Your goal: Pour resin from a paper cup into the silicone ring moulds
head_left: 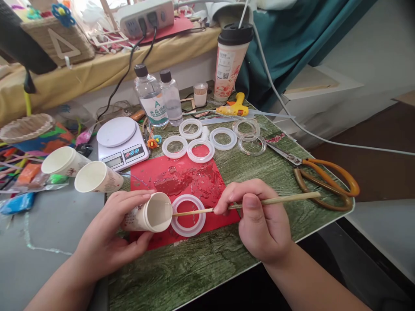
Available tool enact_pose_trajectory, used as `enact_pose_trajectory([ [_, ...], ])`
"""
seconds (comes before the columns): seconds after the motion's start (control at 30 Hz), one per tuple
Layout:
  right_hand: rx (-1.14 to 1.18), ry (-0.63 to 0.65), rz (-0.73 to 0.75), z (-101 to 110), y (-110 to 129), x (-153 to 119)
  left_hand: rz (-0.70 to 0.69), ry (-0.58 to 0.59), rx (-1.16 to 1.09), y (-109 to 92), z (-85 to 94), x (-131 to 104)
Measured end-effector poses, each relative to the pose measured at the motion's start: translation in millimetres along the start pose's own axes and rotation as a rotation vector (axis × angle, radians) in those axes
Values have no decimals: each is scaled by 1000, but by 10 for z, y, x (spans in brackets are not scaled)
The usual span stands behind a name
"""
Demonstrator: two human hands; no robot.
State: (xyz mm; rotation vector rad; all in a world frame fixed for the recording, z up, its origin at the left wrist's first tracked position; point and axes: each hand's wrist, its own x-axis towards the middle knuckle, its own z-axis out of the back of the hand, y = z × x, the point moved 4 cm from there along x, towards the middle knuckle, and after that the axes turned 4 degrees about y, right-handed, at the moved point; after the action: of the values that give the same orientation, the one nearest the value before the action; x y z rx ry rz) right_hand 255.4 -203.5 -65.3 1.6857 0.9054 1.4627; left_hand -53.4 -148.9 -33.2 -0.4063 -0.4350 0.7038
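My left hand [113, 233] is wrapped around a paper cup [147, 214], which tilts to the right with its mouth beside a white ring mold [202, 224]. My right hand [259, 220] pinches a thin wooden stick [285, 198]; the stick's tip reaches the cup's rim, above the mold. Under the mold lies a red sheet [142, 170] with wet, glossy patches on it. Beyond the sheet are several more white ring molds [223, 138] and clear rings [252, 145].
Two more paper cups [94, 177] lean at left, near a digital scale [121, 140]. Behind stand clear bottles [152, 97] and a tall drink cup [230, 62]. A yellow glue gun [235, 106] and large scissors [327, 177] lie at right, the scissors along the table edge.
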Motion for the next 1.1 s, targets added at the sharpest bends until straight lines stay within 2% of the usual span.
enact_pose_trajectory([
  [1.1,-8,-2,-24,13,1,10,-10,1,-10,-7,-6,0],
])
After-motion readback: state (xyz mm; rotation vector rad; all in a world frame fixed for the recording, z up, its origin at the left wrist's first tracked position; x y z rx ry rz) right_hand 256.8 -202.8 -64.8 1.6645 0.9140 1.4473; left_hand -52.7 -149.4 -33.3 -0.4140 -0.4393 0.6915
